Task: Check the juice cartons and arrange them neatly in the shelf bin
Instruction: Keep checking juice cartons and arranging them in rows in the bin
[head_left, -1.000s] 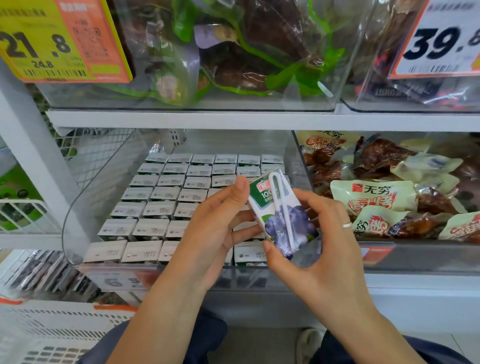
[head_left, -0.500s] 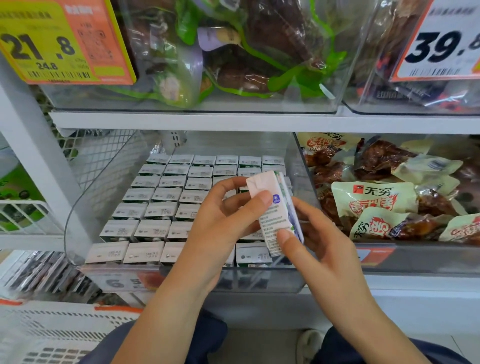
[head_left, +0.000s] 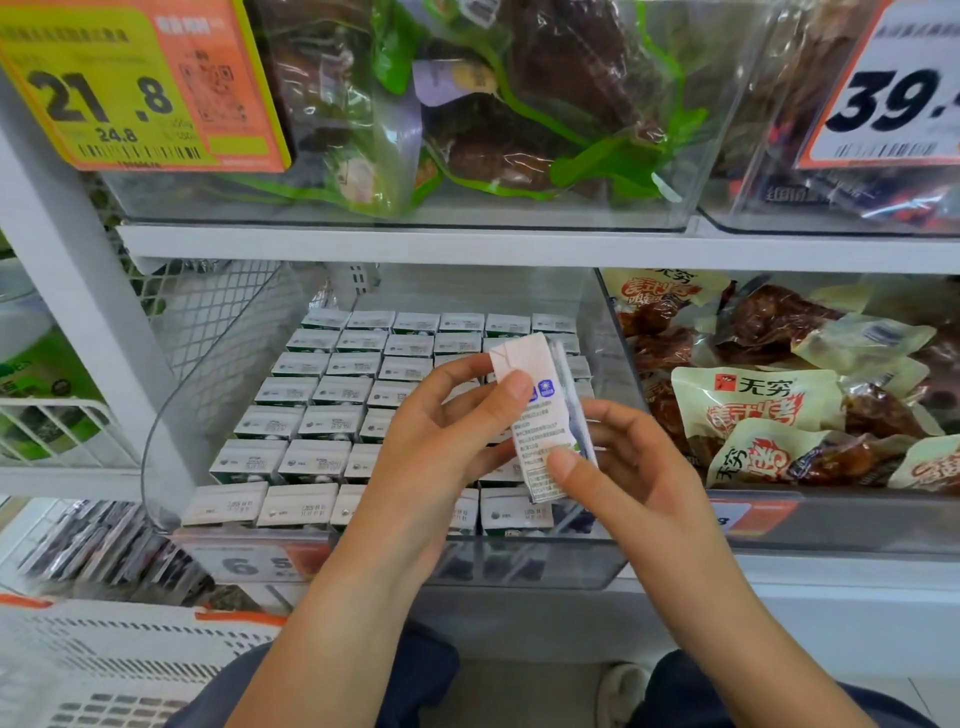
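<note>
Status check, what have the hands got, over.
Left hand and right hand both grip one juice carton, above the shelf bin. Nothing in the way.

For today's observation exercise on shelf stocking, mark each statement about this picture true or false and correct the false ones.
1. Both hands hold one juice carton. True: left hand, right hand.
2. The carton's text panel faces the camera. True.
3. The clear shelf bin holds no cartons. False: rows of cartons fill it.
4. The yellow price tag reads 39. False: it reads 21.8.
5. Snack packets lie right of the bin. True.
</note>
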